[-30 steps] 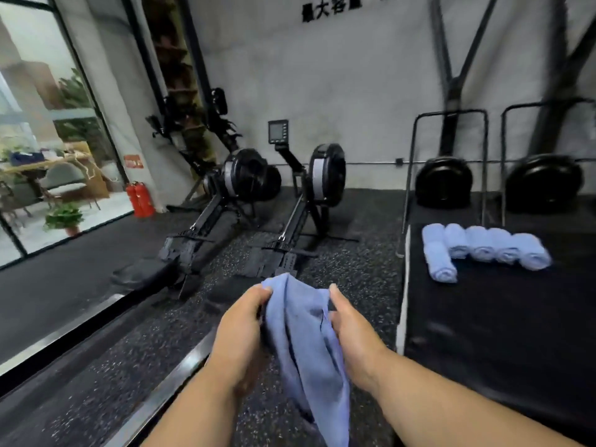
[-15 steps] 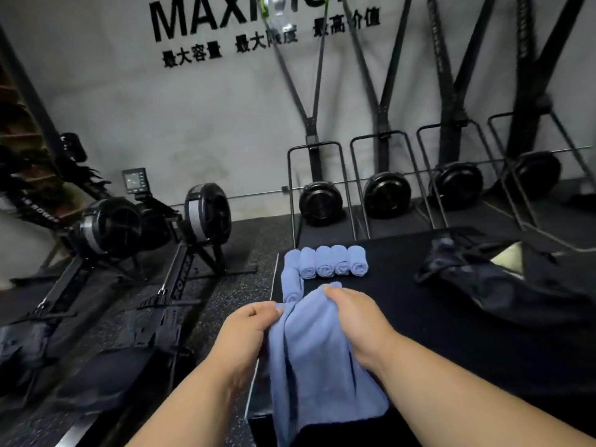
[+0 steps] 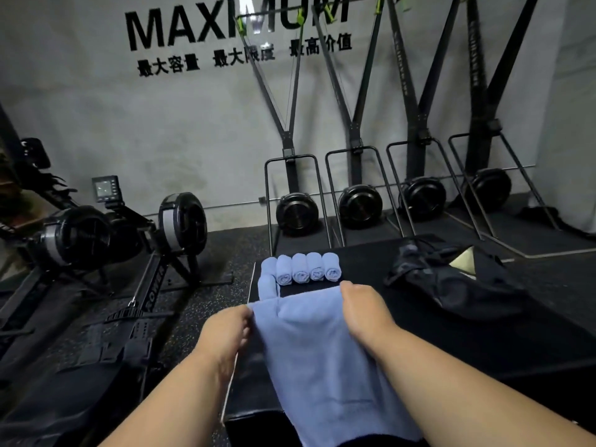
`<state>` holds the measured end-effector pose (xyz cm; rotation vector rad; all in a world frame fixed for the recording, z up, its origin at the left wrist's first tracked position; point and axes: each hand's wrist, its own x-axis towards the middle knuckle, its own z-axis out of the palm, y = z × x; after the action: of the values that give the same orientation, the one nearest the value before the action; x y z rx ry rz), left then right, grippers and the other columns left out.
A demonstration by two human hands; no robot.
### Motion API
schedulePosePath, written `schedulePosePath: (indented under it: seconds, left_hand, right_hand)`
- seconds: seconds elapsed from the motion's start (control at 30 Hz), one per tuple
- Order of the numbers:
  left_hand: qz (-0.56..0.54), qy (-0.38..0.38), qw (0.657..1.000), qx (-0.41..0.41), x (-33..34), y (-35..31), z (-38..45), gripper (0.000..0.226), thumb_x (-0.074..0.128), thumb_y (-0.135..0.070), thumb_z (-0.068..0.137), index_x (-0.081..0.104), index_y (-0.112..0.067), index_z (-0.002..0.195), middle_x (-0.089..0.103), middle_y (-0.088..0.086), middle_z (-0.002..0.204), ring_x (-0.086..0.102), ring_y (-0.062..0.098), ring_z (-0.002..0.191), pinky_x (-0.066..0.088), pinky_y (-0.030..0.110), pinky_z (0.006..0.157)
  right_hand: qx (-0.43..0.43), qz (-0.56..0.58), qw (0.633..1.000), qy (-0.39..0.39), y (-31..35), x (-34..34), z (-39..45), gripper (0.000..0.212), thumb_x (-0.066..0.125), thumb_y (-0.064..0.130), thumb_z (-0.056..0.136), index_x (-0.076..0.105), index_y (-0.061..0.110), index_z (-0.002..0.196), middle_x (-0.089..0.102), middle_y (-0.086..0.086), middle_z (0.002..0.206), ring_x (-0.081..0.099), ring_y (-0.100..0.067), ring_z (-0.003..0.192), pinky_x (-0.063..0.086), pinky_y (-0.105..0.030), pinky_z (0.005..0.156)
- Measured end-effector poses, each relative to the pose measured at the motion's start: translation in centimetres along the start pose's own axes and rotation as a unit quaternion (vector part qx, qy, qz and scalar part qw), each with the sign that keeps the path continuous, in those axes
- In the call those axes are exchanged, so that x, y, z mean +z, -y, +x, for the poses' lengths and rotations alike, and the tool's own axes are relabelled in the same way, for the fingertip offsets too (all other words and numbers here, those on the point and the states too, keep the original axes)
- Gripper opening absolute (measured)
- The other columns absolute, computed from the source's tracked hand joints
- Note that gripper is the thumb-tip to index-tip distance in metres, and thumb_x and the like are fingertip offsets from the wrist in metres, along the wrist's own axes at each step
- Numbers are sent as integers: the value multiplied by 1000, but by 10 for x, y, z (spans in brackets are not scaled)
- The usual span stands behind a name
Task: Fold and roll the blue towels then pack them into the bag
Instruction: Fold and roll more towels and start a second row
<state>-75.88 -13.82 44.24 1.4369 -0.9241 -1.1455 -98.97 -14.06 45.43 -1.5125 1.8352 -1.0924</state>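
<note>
Blue towel, lower edge cut off, lies flat, smooth; left hand and right hand grip its top corners.

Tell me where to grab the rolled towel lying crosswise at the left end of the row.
Pinch the crosswise roll across its middle from above: it lies flat on the black platform, long sides exposed, far end against the row of rolls.

Two bare forearms; sleeveless, ringless hands
</note>
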Motion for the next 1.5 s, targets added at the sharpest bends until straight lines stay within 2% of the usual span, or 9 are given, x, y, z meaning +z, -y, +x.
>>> schedulePosePath:
  seconds: [0.17, 0.37, 0.57, 0.93, 1.07, 1.1, 1.13, 1.4, 1.5]
  left_hand:
    - [16, -41, 996, 79, -32, -7, 5, 24, 57, -7, 90, 75, -9, 74, 70, -1, 72, 59, 18, 73, 46, 31, 68]
    - [-7, -64, 988, 144, -62, -12, 25, 18, 59, -21, 100, 76, -13, 98, 78, 2, 104, 68, 18, 99, 52, 34, 86]
    - [4, -50, 981, 190, -73, -17, 38, 21, 58, -27, 103, 74, -16, 97, 74, -2, 94, 59, 13, 82, 47, 32, 73]
    - [-72, -21, 982, 176, -61, -14, 41, 20, 60, -30, 101, 75, -18, 103, 79, 2, 106, 71, 21, 103, 55, 44, 97]
    - [-91, -9, 979, 184, -65, -23, 35, 21, 61, -31, 102, 76, -18, 106, 79, 2, 108, 71, 18, 102, 55, 42, 97]
    - [-95, -4, 978, 184, -68, -26, 36, 20, 62, -32, 102, 76, -19, 109, 79, 1, 110, 71, 18, 104, 55, 42, 99]
    - [-96, 1, 978, 185, -71, -28, 36, 20, 63, -31, 101, 76, -20, 112, 78, 1, 112, 71, 18, 106, 54, 42, 101]
    - [-85, -21, 975, 206, -95, -42, 36, 18, 64, -30, 101, 77, -19, 107, 77, 11, 111, 69, 21, 98, 55, 52, 100]
    - [-96, -25, 973, 209, -103, -49, 34, 18, 63, -28, 102, 76, -15, 106, 77, 10, 107, 66, 22, 96, 55, 47, 92]
  right_hand:
    - [32, 4, 999, -28, -8, -3, 12, 38, 44, 34, 103, 49, 21, 67, 51, 2, 69, 44, -12, 60, 37, -26, 58]
    - [8, 41, 995, -86, 4, -4, 21, 41, 40, 21, 107, 41, 28, 67, 42, 8, 67, 38, -10, 60, 37, -12, 53]
    - [24, 129, 986, -100, 18, 2, 14, 38, 47, 17, 98, 35, 18, 61, 36, 1, 62, 29, -19, 61, 32, -30, 57]
    - [99, 295, 947, -76, 14, -17, -6, 25, 55, 31, 99, 57, 10, 86, 46, -6, 85, 41, -19, 75, 40, -34, 64]
    - [51, 323, 942, -78, 21, -21, -10, 43, 58, 33, 102, 62, -7, 118, 73, -17, 107, 41, -5, 90, 52, -36, 95]
    - [37, 327, 941, -76, 24, -21, -11, 39, 58, 33, 103, 67, -2, 118, 69, -18, 120, 32, -17, 125, 52, -33, 95]
    - [26, 330, 941, -72, 27, -21, -13, 34, 58, 34, 104, 72, 4, 114, 74, -13, 114, 69, -19, 108, 54, -31, 90]
    - [-47, 350, 934, -49, 49, -19, -22, 29, 56, 25, 106, 75, 5, 97, 74, 3, 89, 66, -1, 78, 53, -17, 72]
    - [-91, 331, 938, -50, 51, -20, -20, 57, 60, 44, 97, 61, -12, 104, 61, -3, 87, 54, -16, 80, 46, -33, 78]
